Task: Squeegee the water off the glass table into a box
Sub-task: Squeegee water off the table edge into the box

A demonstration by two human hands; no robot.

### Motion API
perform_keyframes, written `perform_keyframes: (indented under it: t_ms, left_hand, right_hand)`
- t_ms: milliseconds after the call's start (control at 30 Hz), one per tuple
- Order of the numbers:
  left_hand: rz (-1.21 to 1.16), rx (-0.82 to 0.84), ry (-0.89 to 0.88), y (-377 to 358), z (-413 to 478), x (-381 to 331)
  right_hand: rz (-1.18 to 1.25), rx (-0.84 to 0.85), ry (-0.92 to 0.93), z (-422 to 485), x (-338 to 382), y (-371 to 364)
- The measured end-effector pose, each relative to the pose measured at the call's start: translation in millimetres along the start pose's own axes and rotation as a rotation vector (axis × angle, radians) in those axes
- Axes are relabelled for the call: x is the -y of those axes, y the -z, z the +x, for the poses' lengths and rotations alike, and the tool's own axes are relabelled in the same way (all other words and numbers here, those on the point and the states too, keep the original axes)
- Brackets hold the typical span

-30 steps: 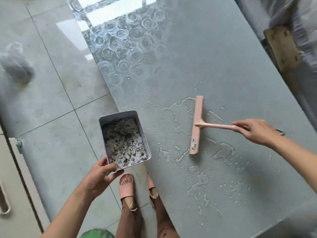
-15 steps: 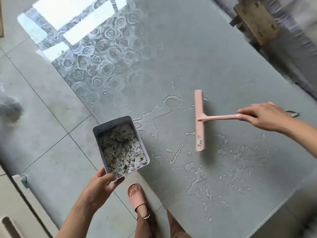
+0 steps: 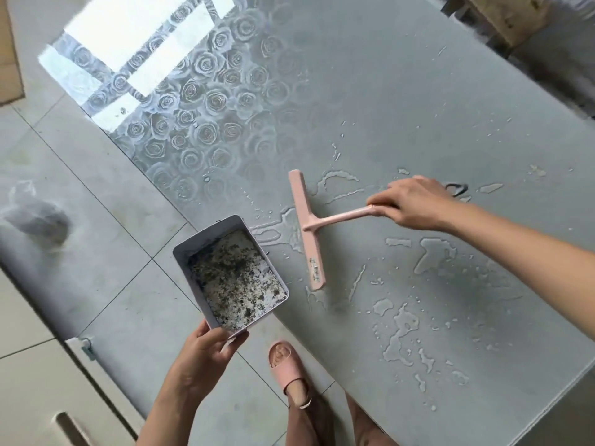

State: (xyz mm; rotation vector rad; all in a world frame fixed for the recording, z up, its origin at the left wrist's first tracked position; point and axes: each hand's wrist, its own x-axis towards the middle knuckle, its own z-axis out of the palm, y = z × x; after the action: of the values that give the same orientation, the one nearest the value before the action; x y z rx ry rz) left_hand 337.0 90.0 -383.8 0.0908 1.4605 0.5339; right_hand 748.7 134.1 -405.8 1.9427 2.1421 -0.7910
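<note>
Hugging table edge [image 3: 291, 326]: box [image 3: 206, 252], squeegee [image 3: 307, 233].

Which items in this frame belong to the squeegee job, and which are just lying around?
In use:
pink squeegee in right hand
box in left hand
glass table
water puddles

Lying about:
wooden stool
cardboard
grey bag on floor

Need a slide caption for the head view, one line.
Right hand draws pink squeegee across wet glass table toward box held at its edge by left hand.
</note>
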Motion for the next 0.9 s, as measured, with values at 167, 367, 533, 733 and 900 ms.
perform_keyframes:
  t_ms: [167,367,533,733,900]
  left_hand:
    - [0.000,-0.026,-0.024,18,1,-4]
    - [-0.089,-0.062,-0.030,38,2,-3]
    - [-0.091,-0.097,-0.022,53,2,-2]
    - [-0.140,-0.136,-0.046,71,7,-4]
    - [-0.126,-0.145,-0.048,89,23,-1]
  right_hand:
    - [-0.076,0.013,-0.181,-25,-61,36]
    - [-0.053,0.130,-0.213,2,-50,28]
    - [0.009,0.114,-0.075,45,5,9]
    - [-0.129,0.064,0.070,64,33,23]
    - [-0.249,0.178,0.001,44,-2,59]
